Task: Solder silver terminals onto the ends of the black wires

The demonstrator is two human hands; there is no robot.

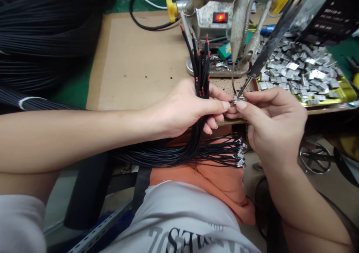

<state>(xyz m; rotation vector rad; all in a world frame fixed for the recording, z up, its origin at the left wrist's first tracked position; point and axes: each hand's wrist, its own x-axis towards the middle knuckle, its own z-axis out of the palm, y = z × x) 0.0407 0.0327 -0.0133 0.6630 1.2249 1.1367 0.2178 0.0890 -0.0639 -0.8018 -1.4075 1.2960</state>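
My left hand [186, 109] is closed round a bundle of thin black wires with red tips [202, 64] that stand up above the fist. Its thumb and forefinger also pinch one wire end toward the right. My right hand [273, 124] pinches a small metal terminal [240, 100] against that wire end. A soldering iron tip [246, 84] points down at the spot where both hands meet. More black wires with metal terminals on their ends [238, 154] hang over my lap.
A yellow tray [343, 90] heaped with several small metal terminals sits at the right. A grey machine with a lit red switch [220, 17] stands behind the hands. Large bundles of black wire [42, 36] lie at the left. Brown cardboard [134, 62] covers the bench.
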